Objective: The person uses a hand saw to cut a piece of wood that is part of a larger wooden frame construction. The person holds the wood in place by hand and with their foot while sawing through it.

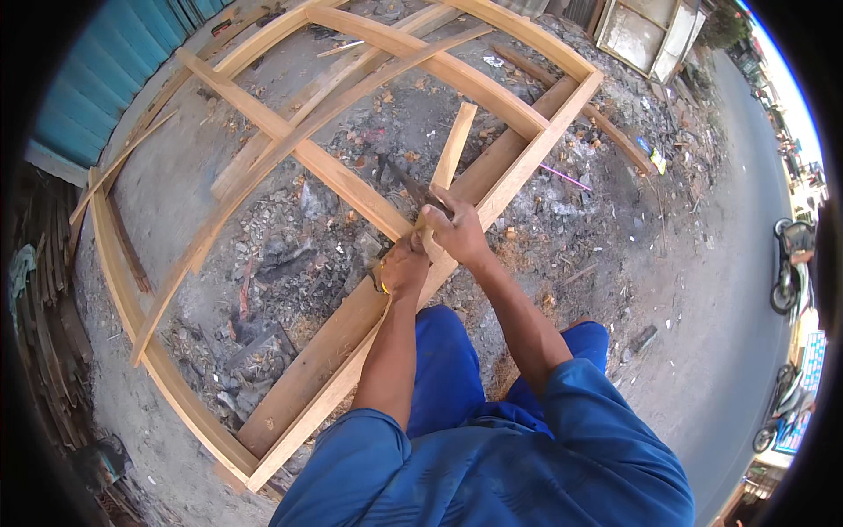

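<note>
A large wooden frame (pixel 351 186) of pale bars lies in front of me. At its near long rail (pixel 514 186), my left hand (pixel 404 266) is closed around the lower end of a short wooden strip (pixel 454 145), beside the joint of a crossbar. My right hand (pixel 457 233) is closed just above and to the right, thumb on top, gripping a dark-bladed tool (pixel 406 182). The blade points away to the far left; its handle is mostly hidden in my fingers, so its exact kind is unclear. Both hands are nearly touching.
Long loose battens (pixel 263 167) lie across the frame. Rubble and wood chips (pixel 290 281) cover the ground inside it. Old timber (pixel 44 290) is stacked at left, below a blue corrugated wall (pixel 114 79). A road (pixel 738 220) with parked motorcycles (pixel 793 263) runs along the right.
</note>
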The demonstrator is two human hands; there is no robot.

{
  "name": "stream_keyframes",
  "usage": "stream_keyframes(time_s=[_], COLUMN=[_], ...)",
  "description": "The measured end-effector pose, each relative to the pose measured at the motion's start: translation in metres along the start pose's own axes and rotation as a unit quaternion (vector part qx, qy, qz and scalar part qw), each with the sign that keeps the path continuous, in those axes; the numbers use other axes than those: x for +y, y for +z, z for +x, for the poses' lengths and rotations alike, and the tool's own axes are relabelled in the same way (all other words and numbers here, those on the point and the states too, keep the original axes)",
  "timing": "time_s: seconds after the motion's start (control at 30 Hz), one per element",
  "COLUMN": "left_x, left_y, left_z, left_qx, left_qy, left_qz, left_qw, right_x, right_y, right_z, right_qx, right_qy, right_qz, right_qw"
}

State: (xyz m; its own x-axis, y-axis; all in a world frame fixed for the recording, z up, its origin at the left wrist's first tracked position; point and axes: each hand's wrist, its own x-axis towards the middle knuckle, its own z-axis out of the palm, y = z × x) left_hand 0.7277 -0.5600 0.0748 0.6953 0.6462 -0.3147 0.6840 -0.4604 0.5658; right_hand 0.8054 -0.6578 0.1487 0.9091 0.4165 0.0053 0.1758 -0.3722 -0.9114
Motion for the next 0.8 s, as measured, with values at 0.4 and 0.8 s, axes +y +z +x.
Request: stream_keyframes(time_s=[0.4, 0.8], left_x=[-0.020, -0.015], left_y=[-0.001, 0.007], left_z=[-0.005, -0.014], left_qx=[-0.010, -0.023], left_qy=[-0.022, -0.019], left_qz=[0.031, 0.027], left_qw=[0.999, 0.999], right_x=[0.009, -0.029], right_y=[-0.042, -0.086], right_z=[-0.192, -0.216], right_qx=[0.047, -0.021], right_qy=[-0.018, 0.077], right_qz=[-0.015, -0.002], right_qw=[0.999, 0.997])
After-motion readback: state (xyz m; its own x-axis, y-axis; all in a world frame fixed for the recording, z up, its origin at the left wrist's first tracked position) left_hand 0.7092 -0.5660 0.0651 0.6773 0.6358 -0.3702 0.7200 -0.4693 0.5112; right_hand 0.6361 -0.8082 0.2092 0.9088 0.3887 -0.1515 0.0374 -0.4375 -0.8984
